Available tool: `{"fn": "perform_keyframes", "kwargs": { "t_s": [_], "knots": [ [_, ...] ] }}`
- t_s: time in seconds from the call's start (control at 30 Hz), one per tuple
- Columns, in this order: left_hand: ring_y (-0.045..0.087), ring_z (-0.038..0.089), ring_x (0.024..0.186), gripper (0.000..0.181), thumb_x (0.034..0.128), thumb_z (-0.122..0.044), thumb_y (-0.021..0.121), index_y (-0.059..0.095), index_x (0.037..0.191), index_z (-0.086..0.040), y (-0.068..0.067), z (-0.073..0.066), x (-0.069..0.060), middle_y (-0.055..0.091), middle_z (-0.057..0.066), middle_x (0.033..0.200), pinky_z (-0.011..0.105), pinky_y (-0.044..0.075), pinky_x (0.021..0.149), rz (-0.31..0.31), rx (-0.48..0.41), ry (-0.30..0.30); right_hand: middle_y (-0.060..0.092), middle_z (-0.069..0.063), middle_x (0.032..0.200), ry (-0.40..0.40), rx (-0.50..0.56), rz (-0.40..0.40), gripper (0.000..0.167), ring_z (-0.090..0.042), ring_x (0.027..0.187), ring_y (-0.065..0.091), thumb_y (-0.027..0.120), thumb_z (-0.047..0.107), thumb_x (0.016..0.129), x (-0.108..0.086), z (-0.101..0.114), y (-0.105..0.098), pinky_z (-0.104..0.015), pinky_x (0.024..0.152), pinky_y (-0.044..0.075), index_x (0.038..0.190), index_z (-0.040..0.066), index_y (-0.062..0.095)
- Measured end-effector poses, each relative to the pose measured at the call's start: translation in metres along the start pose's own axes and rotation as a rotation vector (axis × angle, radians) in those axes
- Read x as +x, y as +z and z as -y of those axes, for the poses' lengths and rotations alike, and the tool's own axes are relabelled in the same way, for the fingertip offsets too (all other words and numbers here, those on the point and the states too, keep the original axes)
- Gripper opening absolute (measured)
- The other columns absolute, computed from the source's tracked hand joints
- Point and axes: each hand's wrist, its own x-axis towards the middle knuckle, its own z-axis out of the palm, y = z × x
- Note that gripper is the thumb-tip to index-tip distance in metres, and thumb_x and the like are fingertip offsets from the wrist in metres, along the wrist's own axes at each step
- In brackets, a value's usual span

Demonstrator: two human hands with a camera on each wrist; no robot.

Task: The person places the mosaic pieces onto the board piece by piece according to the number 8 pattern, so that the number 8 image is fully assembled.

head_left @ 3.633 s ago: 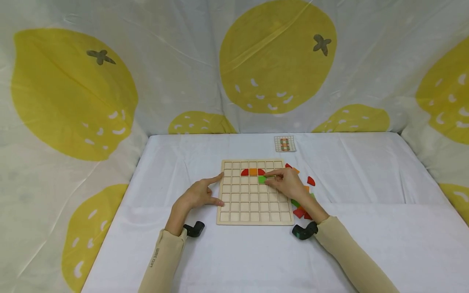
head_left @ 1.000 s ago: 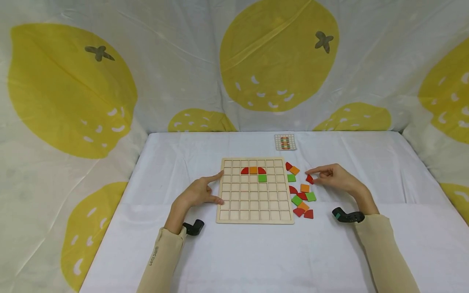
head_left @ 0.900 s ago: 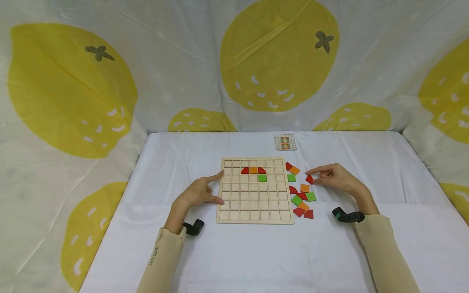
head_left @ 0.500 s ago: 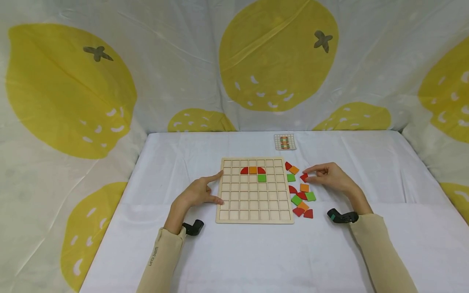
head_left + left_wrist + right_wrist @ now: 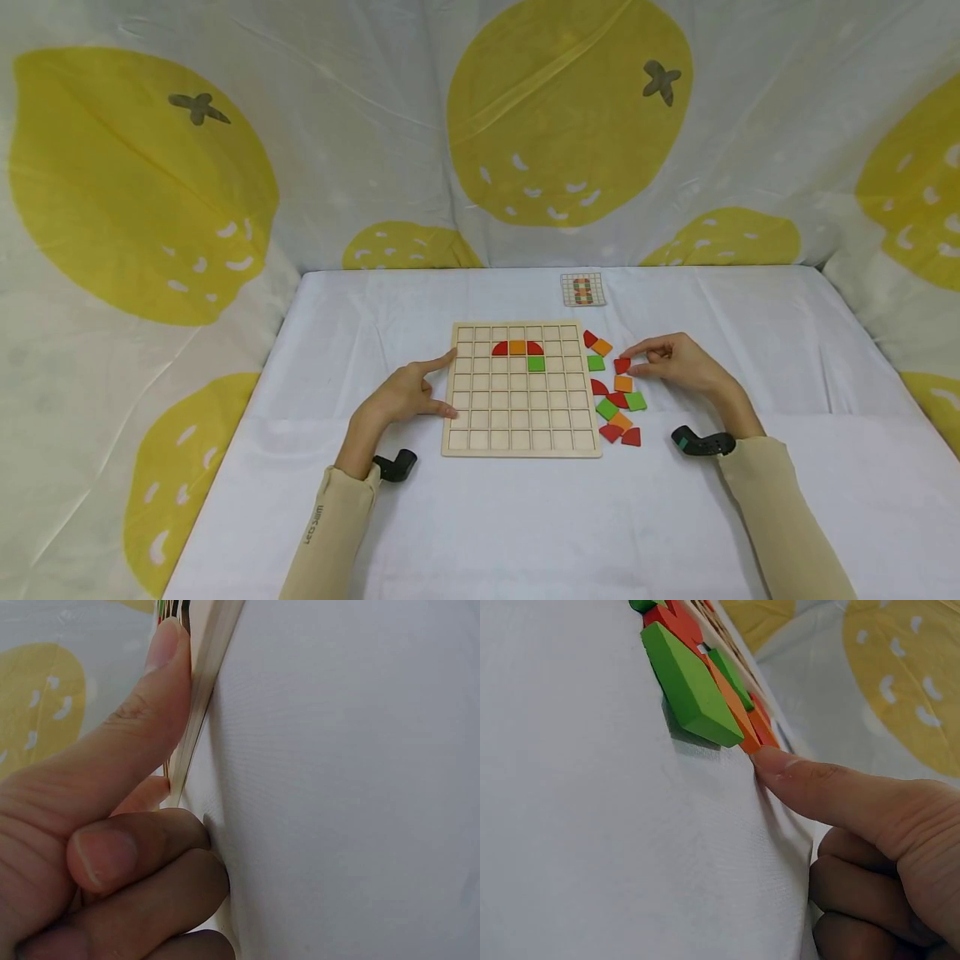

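Note:
In the head view, my left hand (image 5: 397, 394) touches the left edge of a wooden grid board (image 5: 498, 417) with thumb and index finger spread apart. Its other fingers curl against the white cloth in the left wrist view. My right hand (image 5: 678, 363) pinches a red quarter-circle block (image 5: 622, 366) between thumb and index finger, right of the board. That block cannot be made out in the right wrist view, where the thumb (image 5: 810, 784) lies by an orange block (image 5: 731, 697). On the board sit two red quarter-circles, an orange square (image 5: 517, 347) between them and a green square (image 5: 536, 363).
Several loose red, orange and green blocks (image 5: 623, 384) lie along the board's right side. A small pattern card (image 5: 582, 290) lies beyond the board. The table has a white cloth (image 5: 510, 517); a lemon-print curtain (image 5: 525, 242) hangs behind.
From the board, where it was at a green square, my right hand has moved right to a red quarter-circle. It has shifted that block left and turned it. My left hand has stayed at the board's edge.

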Motion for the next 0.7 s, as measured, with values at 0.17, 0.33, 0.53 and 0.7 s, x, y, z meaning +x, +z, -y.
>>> {"fn": "perform_keyframes", "kwargs": {
  "t_s": [0.17,0.33,0.53,0.7],
  "knots": [
    [0.029,0.01,0.055,0.108,0.0761,-0.032,0.092,0.029,0.164,-0.028,0.0,0.0,0.0,0.032,-0.006,0.058,0.025,0.031,0.058,0.0,0.0,0.0,0.029,0.002,0.064,0.015,-0.01,-0.006,0.032,-0.011,0.062,0.032,0.084,0.024,0.088,0.002,0.001,0.002,-0.031,0.06,0.029,0.116,0.008,0.079],
    [0.028,0.01,0.055,0.108,0.0763,-0.032,0.092,0.029,0.164,-0.029,0.0,0.0,-0.001,0.032,-0.005,0.058,0.025,0.03,0.057,0.0,-0.002,-0.011,0.03,0.003,0.063,0.013,-0.006,-0.013,0.03,-0.01,0.061,0.032,0.085,0.024,0.087,0.002,0.003,0.004,-0.029,0.06,0.029,0.111,0.007,0.08],
    [0.028,0.011,0.055,0.108,0.0763,-0.033,0.092,0.029,0.164,-0.029,0.0,0.0,0.0,0.032,-0.005,0.059,0.025,0.03,0.057,-0.002,-0.013,-0.012,0.031,0.005,0.063,0.002,-0.032,-0.039,0.029,-0.01,0.063,0.034,0.084,0.026,0.088,0.003,0.003,0.006,-0.028,0.064,0.032,0.109,0.007,0.08],
    [0.028,0.01,0.055,0.108,0.076,-0.034,0.092,0.029,0.164,-0.029,0.0,0.0,0.0,0.032,-0.006,0.059,0.025,0.03,0.057,-0.002,-0.011,-0.008,0.031,0.005,0.063,-0.027,-0.028,-0.072,0.032,-0.011,0.064,0.037,0.084,0.035,0.088,0.005,0.01,0.011,-0.026,0.069,0.037,0.108,0.011,0.08]
  ]
}}
